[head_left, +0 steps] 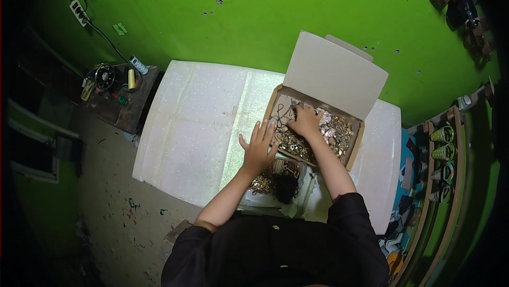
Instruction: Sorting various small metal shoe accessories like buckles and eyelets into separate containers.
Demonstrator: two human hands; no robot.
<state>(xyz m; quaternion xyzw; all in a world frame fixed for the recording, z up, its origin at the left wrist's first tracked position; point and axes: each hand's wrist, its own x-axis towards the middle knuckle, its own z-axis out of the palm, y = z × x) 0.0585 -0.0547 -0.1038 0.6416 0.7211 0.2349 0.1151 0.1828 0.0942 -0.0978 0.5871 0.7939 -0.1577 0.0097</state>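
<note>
An open cardboard box (357, 137) with its white lid (334, 73) raised sits on a white glittery table (196, 122). The box is filled with several small gold and silver metal trinkets (334, 130). My right hand (306, 120) is inside the box, fingers curled down into the trinkets. My left hand (258, 148) lies open and flat on the table beside the box's left wall, fingers spread. Near my body lies a clear bag (277, 178) holding more gold pieces and something dark.
A green wall rises behind the table. A small dark side table (123, 99) at the left holds thread spools and tools. A power strip (79, 12) hangs on the wall. Wooden racks (442, 160) with sandals stand at the right. The speckled floor shows at the lower left.
</note>
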